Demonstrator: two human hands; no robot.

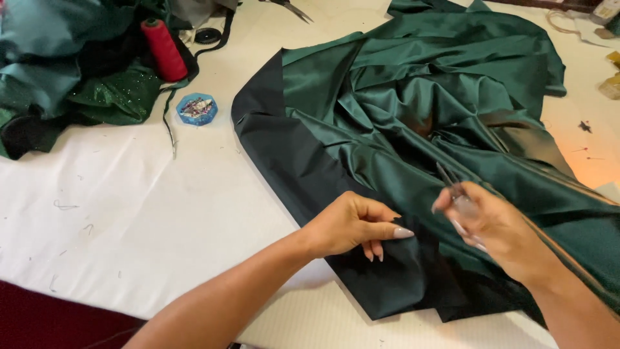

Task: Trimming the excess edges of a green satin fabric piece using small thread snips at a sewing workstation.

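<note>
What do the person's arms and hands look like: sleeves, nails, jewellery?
Both forearms are bare, with no sleeves in view. The left hand has long, pale-polished, rounded nails. The right hand is motion-blurred, but pale nails show on it too. No rings, watch or bracelets are visible.

A white-covered work table (161, 213) filled nearly the whole view — its cloth flecked with short thread scraps and lightly creased. At the lower left edge a strip of dark red surface (45, 317) showed below the table, too little of it to tell floor from furniture. Warm orange light fell across the table's far right side (597, 161) — no wall or window was visible.
</note>
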